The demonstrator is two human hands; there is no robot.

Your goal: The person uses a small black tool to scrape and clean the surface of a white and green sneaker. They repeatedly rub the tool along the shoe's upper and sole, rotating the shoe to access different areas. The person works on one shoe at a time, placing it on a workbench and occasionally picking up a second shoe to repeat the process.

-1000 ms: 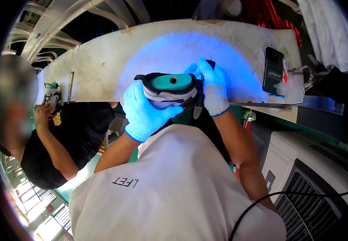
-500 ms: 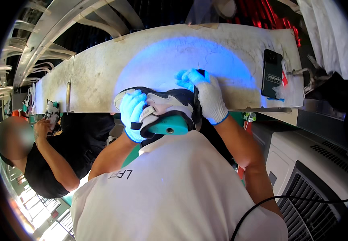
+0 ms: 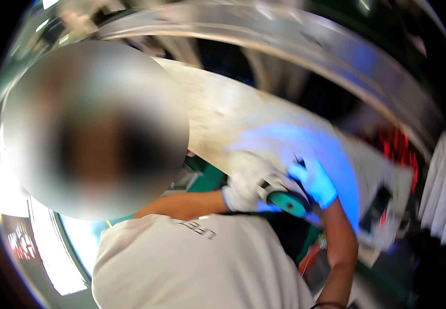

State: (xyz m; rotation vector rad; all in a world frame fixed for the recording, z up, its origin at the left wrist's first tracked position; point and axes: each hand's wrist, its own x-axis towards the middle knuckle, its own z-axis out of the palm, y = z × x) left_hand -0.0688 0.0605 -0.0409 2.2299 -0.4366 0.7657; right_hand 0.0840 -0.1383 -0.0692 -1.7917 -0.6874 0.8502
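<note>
A shoe (image 3: pixel 266 188) with a teal shoe last (image 3: pixel 287 204) in its opening is held low over the front edge of the bench. My left hand (image 3: pixel 246 180), in a white knit glove, is closed round the shoe's left side; motion smears its fingers. On the shoe's other side is my right hand (image 3: pixel 314 181), its glove lit blue. Its fingers are closed on a small dark pointed tool (image 3: pixel 299 161), whose kind I cannot make out. Blue light falls on the worktop around this hand.
The pale worktop (image 3: pixel 212 98) runs from upper left to lower right. A dark phone (image 3: pixel 377 208) lies towards its right end. A metal rail (image 3: pixel 305 46) crosses above. White cloth (image 3: pixel 444 185) hangs at far right. A co-worker, blurred out, fills the left side.
My view has swung left and tilted, so the bench now slants and the picture is smeared. The shoe and both hands appear further right and lower. The co-worker appears much larger.
</note>
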